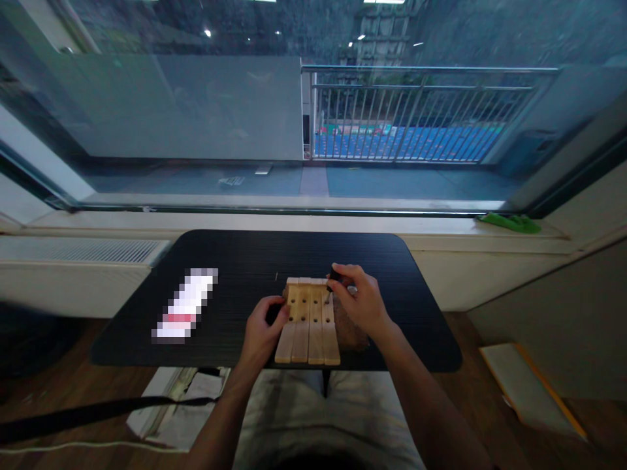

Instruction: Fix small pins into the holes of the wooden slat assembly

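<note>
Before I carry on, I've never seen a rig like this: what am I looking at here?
There is no machine: you see a person's left hand and right hand, both bare, filmed by one head-worn camera looking forward and down. At the black table are four wooden slats, side by side, with dark holes. The right hand has a small black-handled tool in a pinch grip, pointing down at the rightmost slat; its tip is too small to judge. The left hand is at the slats' left edge. A rough brown piece shows on their right. Farther left, pixelation hides something. Beyond is a window.
</note>
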Motion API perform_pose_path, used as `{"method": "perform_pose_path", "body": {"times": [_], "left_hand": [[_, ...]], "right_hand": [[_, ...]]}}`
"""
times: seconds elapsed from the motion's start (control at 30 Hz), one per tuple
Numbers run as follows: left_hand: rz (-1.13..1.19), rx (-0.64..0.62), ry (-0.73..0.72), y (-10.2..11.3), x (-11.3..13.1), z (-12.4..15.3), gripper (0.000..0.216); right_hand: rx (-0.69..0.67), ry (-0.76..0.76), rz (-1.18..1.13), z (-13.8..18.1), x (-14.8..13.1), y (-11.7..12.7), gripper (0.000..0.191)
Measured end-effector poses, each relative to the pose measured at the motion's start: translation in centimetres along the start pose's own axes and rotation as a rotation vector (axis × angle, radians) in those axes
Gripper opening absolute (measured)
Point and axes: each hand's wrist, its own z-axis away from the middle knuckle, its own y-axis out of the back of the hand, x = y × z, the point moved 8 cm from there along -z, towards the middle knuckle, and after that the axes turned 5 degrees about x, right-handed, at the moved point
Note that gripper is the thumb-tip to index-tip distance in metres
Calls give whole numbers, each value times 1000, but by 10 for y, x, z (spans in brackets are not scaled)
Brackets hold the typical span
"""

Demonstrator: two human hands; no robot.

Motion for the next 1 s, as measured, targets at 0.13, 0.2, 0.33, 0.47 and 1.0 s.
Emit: {"method": "perform_pose_path", "body": {"times": [0.13,0.2,0.33,0.47,1.0], "left_hand": [[-1,-2,-7,-1,0,0,35],[-1,-5,-10,-1,0,0,35],[-9,-3,-11,-1,-1,0,34],[-3,-3,-17,-2,-3,0,34],[0,-11,-18,-4,-1,-1,33]], "right_hand": [[1,35,27,-1,-2,0,19],[9,65,41,-1,-4,0,19],[-5,120,61,-2,-10,1,19],[-63,204,104,-11,-22,4,16],[-838,289,629,-43,-52,-33,13]]}}
